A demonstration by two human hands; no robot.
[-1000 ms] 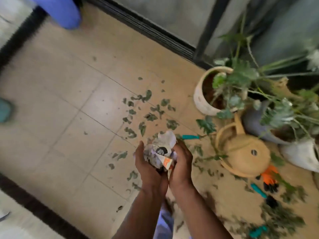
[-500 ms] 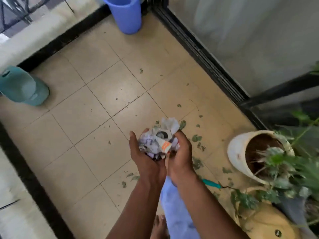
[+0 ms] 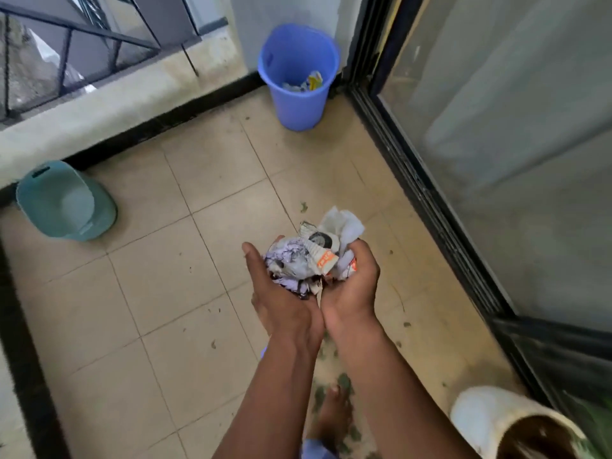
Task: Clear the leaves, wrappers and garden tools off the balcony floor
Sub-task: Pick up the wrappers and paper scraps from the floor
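I see both hands cupped together in the middle of my view, side by side and touching at the wrists. My left hand point(image 3: 281, 286) and my right hand point(image 3: 351, 286) are curled up round a ball of crumpled wrappers point(image 3: 314, 256), holding it from below and from the sides. The ball is white, pale purple and a bit orange, and it sticks up above the fingers.

The tiled floor point(image 3: 149, 293) has lots of open room from 9 o'clock round to 12 o'clock. A black strip runs along its left and far edges, under a low wall with a metal railing point(image 3: 82, 34) at 11 o'clock. On the right side, from 1 o'clock down to 4 o'clock, a dark door track point(image 3: 430, 207) and a glass door point(image 3: 513, 160) close the floor in.

I count one blue bucket point(image 3: 298, 91) at 12 o'clock, standing upright in the far corner, well apart from the hands. Some wrappers already lie in it. I count one green tub point(image 3: 63, 203) at 9 o'clock, tipped on its side near the wall. I count one white pot point(image 3: 496, 422) at 5 o'clock, at the bottom corner.

Small green leaves point(image 3: 344, 382) lie on the floor at 6 o'clock, under my arms and round one bare foot point(image 3: 331, 415). They are blurry, so I cannot count them. One leaf bit point(image 3: 303, 207) lies just past the ball at 12 o'clock.
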